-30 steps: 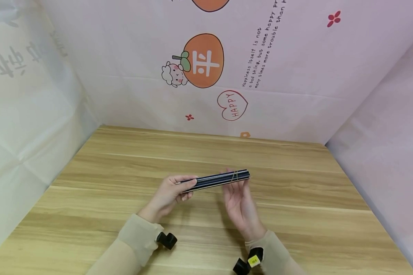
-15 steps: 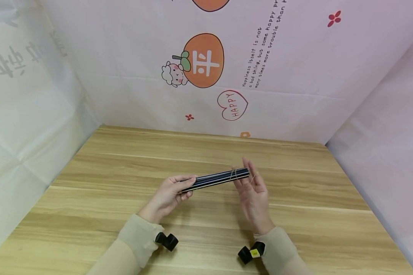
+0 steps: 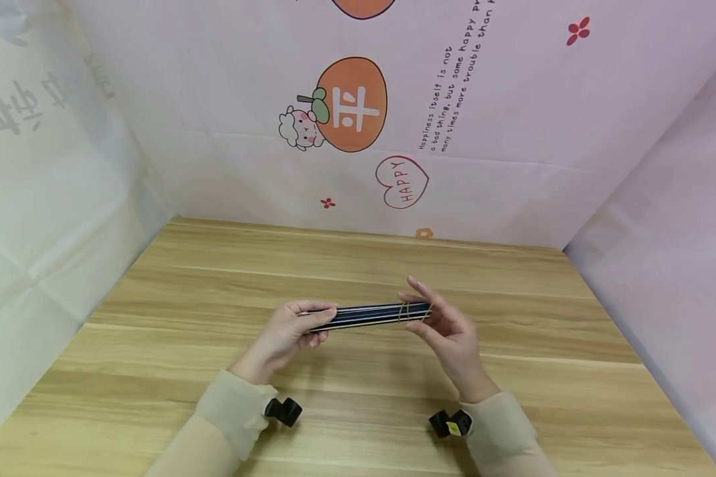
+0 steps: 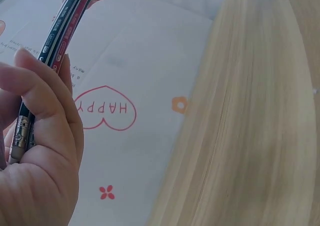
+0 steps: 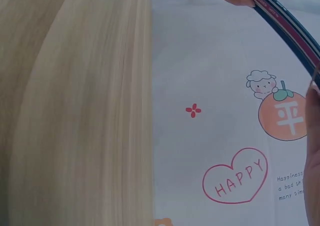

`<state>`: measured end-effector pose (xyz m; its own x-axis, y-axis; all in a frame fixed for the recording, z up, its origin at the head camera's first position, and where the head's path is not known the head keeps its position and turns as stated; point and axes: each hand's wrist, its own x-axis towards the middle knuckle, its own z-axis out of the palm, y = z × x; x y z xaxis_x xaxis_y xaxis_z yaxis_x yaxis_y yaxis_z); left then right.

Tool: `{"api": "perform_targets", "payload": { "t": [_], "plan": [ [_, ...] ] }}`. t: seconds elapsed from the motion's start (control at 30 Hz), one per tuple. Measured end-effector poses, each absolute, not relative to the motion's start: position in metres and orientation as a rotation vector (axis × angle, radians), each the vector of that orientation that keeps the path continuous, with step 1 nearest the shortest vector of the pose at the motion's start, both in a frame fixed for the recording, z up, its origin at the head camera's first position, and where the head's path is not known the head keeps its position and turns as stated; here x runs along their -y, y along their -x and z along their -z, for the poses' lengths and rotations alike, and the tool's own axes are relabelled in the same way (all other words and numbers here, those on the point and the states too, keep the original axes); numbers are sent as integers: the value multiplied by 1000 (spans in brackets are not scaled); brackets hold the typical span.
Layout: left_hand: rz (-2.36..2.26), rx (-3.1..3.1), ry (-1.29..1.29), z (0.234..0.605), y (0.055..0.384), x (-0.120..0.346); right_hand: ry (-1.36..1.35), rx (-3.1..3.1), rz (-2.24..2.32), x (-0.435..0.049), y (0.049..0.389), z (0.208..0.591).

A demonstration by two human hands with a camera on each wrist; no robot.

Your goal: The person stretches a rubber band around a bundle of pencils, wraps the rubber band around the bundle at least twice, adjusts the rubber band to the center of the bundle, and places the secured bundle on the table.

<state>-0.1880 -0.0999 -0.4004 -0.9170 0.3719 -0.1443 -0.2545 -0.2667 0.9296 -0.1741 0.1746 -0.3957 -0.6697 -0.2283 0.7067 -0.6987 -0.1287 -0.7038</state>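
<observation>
A bundle of dark-striped pencils is held above the table, lying nearly level in the head view. My left hand grips its left end, thumb across the top. Metal ferrules and an eraser tip show inside that palm in the left wrist view. Near the right end, a thin tan rubber band loops around the pencils. There my right hand pinches at the band, thumb below the bundle and fingers behind its end; part of the band lies across the tip. Red pencils show among dark ones in the right wrist view.
The wood-grain table spreads beneath both hands. A printed white cloth stands as a back wall, with a plain cloth at the right and another cloth at the left.
My right hand has shifted right from beneath the bundle to its right end, drawing a strand of the rubber band over the tip. The bundle has tilted closer to level; the left hand keeps its grip.
</observation>
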Motion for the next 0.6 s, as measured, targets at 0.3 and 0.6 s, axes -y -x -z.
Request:
{"api": "perform_targets", "payload": {
  "t": [0.3, 0.6],
  "plan": [
    [-2148, -1723, -200, 399, 191, 106, -1132, 1959, -1803, -177, 175, 394],
    [-2101, -1806, -220, 392, 191, 112, -998, 2025, -1859, -179, 173, 393]
  ]
}}
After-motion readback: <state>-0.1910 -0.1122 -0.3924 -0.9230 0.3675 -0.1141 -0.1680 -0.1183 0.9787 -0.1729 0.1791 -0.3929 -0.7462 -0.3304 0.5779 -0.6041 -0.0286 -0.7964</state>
